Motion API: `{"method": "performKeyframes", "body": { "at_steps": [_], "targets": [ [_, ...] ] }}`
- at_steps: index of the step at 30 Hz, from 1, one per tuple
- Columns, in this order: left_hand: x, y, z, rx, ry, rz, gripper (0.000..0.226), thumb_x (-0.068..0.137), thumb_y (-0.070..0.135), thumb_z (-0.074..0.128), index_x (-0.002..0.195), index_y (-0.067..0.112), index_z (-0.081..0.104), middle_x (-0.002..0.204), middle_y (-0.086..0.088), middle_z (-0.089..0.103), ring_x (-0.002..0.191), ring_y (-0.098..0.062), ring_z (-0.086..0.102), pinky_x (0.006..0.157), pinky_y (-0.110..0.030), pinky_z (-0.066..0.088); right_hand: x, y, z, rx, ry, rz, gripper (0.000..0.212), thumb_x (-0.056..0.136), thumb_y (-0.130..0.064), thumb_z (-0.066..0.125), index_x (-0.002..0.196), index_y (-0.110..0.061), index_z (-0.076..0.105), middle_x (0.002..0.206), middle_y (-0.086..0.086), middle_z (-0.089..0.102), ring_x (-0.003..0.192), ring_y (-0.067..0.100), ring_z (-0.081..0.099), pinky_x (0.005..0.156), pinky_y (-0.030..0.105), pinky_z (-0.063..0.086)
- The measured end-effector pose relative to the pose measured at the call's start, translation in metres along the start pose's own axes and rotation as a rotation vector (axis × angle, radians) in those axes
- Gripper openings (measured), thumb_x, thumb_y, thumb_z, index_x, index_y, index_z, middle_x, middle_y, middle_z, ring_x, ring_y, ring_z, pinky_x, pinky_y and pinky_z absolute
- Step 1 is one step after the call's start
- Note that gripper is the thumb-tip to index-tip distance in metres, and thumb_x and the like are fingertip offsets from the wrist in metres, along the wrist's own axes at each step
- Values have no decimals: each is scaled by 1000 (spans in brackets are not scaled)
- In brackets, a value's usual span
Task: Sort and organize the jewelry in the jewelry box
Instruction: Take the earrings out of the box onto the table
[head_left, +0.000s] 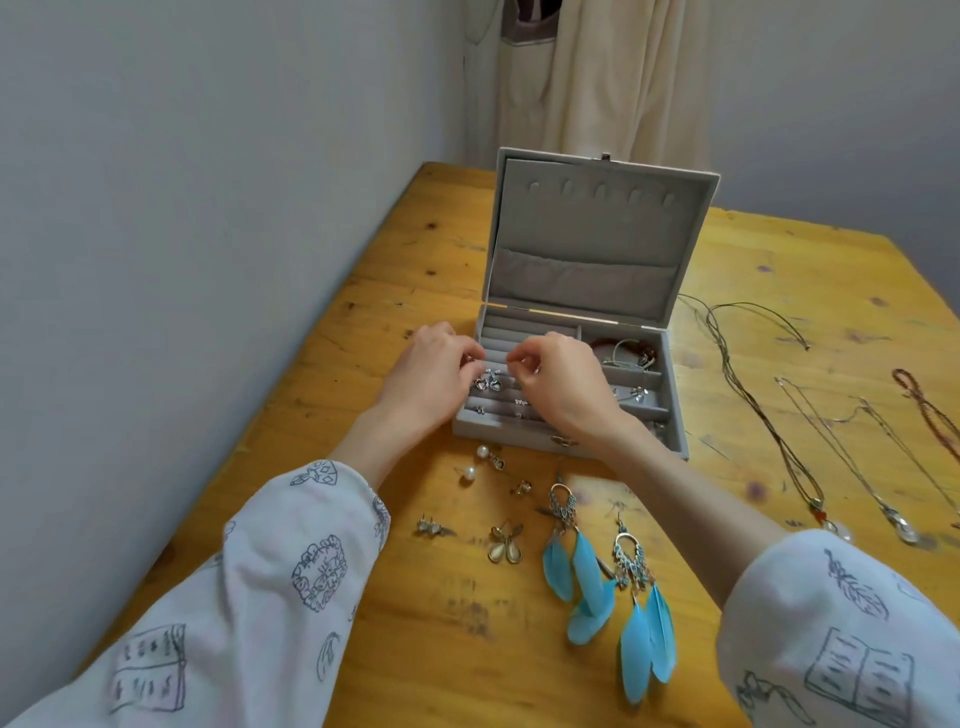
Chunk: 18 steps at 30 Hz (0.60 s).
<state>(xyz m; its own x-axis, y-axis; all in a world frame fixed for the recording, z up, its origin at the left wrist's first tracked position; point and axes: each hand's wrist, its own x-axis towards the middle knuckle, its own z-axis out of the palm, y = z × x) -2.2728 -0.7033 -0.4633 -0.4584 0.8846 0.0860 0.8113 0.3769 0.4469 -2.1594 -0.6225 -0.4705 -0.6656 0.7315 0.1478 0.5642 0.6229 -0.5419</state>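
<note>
My left hand (434, 371) has its fingers curled, thumb and fingertips pinching something small and silvery at its three o'clock edge; I cannot tell exactly what the piece is. My right hand (558, 376) is also curled, its thumb and forefinger closed together at nine o'clock, seemingly on a fine part I cannot make out. The two pinches nearly meet above a silver earring pair (488, 382) lying on the padded ring rolls (498, 348).

I judge that I am seating a small earring into the rolls, on the left side of the open grey jewelry box (675, 415). The next move calls for a gentle push down into a slot, then letting go without dragging neighbours.

Both wrists angle inward from six o'clock, forearms bare, with printed white sleeves (291, 561) pushed back.

On the wooden table (395, 270), at six o'clock of the box, wait pearl studs (478, 462), gold-toned earrings (505, 543) and blue feather earrings (602, 587). Necklaces (810, 447) trail at three o'clock. A bracelet (626, 351) lies in the box's right compartment.
</note>
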Motion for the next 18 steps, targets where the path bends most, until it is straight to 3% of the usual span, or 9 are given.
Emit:
{"method": "performKeyframes", "body": {
  "at_steps": [6,14,18],
  "targets": [
    [7,-1,6,60,40,14,24,89,24,57,109,14,67,108,-7,54,108,-19,42,86,-28,37,9,2,12,-39,-63,-75,19,90,-17,55,100,-14,71,100,9,62,98,26,56,85,37,45],
    [15,6,3,75,-34,-52,20,88,17,56,104,13,69,115,-9,53,116,-24,40,93,-34,37,17,7,7,-48,-165,-157,13,88,-13,55,95,-11,67,95,3,57,92,22,56,81,33,44],
    [11,1,1,-153,43,-77,15,87,15,57,96,12,69,99,-3,64,93,-13,54,77,-22,40,9,7,2,-9,-99,-193,13,90,-13,53,95,-10,65,94,3,57,85,16,52,77,26,41]
  ]
}}
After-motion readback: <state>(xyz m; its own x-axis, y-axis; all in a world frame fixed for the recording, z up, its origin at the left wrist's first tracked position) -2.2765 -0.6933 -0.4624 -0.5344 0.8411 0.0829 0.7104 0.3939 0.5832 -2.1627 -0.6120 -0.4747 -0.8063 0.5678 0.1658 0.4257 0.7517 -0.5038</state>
